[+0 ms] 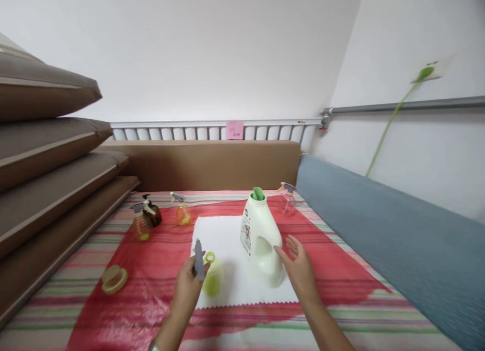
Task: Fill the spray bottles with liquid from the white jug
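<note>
My left hand (pixel 188 279) is closed around a grey spray nozzle head (pixel 199 260), held up just left of a small yellow-green bottle (pixel 212 283). That bottle stands upright with its mouth open, on a white cloth (pixel 231 290). A large white jug (pixel 270 224) stands upright on the same cloth, with a green spout (pixel 258 193) showing in its uncovered neck. Beside the jug's handle, my right hand (pixel 299 265) is open with fingers spread; its thumb is close to the jug, and I cannot tell whether it touches.
Spray bottles stand around: an orange one (pixel 183 214), a pink one (pixel 288 204), a clear one (pixel 141 226), and a brown one (pixel 154 215). A pale yellow cap (pixel 114 280) lies left on the red sheet (pixel 162 250). Stacked brown cushions (pixel 49 159) and a blue pad (pixel 379 224) flank the surface.
</note>
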A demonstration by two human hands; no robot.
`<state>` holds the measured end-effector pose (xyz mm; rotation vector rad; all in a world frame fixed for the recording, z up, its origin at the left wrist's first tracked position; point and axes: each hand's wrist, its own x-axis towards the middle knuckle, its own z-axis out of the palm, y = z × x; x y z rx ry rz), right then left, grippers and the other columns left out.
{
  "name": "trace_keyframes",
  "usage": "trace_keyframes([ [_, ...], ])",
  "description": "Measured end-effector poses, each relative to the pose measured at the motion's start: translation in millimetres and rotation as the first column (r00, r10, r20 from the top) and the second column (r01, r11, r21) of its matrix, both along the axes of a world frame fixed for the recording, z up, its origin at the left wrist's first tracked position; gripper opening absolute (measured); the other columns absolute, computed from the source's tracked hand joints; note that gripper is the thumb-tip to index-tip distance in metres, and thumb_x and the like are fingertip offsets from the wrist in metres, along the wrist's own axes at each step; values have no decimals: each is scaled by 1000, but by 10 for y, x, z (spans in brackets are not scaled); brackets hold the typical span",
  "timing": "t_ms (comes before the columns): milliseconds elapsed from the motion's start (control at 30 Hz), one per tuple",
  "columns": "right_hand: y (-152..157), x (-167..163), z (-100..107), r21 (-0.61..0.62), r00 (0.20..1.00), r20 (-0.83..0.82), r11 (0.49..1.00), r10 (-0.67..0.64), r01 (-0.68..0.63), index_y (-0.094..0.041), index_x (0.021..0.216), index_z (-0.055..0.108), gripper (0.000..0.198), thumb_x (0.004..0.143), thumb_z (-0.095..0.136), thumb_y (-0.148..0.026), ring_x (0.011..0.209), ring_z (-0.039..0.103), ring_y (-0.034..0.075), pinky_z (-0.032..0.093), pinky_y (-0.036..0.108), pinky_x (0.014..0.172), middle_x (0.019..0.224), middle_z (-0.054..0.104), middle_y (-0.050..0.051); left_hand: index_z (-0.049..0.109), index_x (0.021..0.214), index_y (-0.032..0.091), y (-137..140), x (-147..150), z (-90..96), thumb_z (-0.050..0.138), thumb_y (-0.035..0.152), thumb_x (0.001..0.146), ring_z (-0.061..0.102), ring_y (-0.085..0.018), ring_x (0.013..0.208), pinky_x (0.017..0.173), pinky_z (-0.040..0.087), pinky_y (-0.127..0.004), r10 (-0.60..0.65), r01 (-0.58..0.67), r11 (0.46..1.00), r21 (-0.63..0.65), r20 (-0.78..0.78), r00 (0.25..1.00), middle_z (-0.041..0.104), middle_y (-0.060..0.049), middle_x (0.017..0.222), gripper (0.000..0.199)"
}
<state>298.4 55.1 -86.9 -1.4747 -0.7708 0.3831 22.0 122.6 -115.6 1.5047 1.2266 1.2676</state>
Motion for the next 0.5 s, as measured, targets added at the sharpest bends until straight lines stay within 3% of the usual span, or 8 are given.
trace_keyframes([
  [133, 157, 22, -96, -90, 995, -3, 991, 97, -97, -17, 97, 56, 53, 59, 68, -51, 87, 61, 25, 47, 34, 77, 94, 67, 8, 70, 88, 18, 7, 19, 136, 72, 37, 60, 64, -26, 78, 73, 48, -37, 15, -17, 999, 48, 40, 999, 71, -9, 85, 35],
  [267, 202, 3, -86, -194, 988, 34, 970, 152, -143, -16, 83, 61, 45, 56, 69, -51, 69, 60, 23, 44, 31, 59, 72, 67, 4, 71, 75, 18, 26, 22, 170, 75, 33, 55, 59, -22, 70, 69, 45, -34, 61, -64, 994, 88, 41, 997, 65, -5, 71, 25],
  [400, 180, -52, 7, -241, 988, 78, 964, 136, -114, -15, 82, 60, 44, 59, 65, -52, 60, 56, 21, 40, 29, 53, 65, 64, 4, 69, 64, 17, 47, 28, 128, 75, 28, 55, 55, -19, 63, 63, 43, -31, 75, -78, 994, 79, 39, 996, 60, -3, 66, 16],
  [500, 97, -69, 133, -266, 986, 133, 962, 100, -62, -16, 82, 59, 44, 62, 61, -55, 58, 54, 21, 37, 29, 52, 62, 63, 4, 69, 67, 16, 62, 16, 109, 74, 28, 55, 56, -20, 64, 65, 42, -32, 63, -65, 996, 69, 22, 998, 61, -3, 67, 18],
])
